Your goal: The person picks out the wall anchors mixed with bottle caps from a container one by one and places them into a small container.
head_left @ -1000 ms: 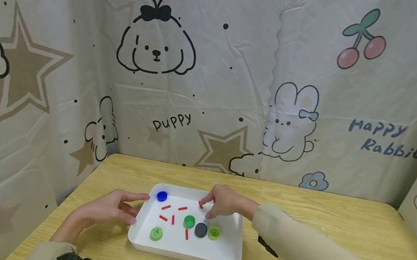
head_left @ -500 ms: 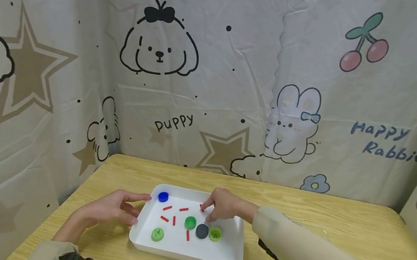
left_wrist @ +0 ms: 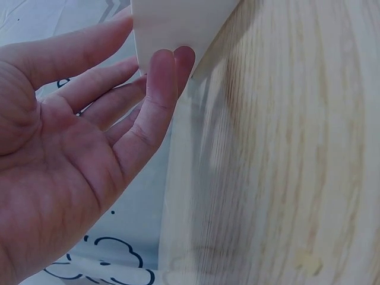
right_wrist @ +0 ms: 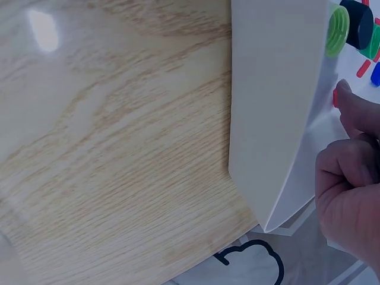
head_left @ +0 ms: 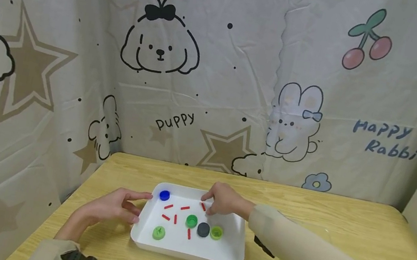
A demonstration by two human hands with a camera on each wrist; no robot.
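While the left hand's spread fingers touch the tray, the right hand's straddle a red stick.

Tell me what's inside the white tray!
Six red sticks, a blue cap, a dark gray cap and three green caps. The right hand covers part of the tray, so anything underneath is hidden.

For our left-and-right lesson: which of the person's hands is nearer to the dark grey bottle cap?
The right hand: it is over the white tray, just beyond the dark grey bottle cap. The left hand is farther off, at the tray's left wall.
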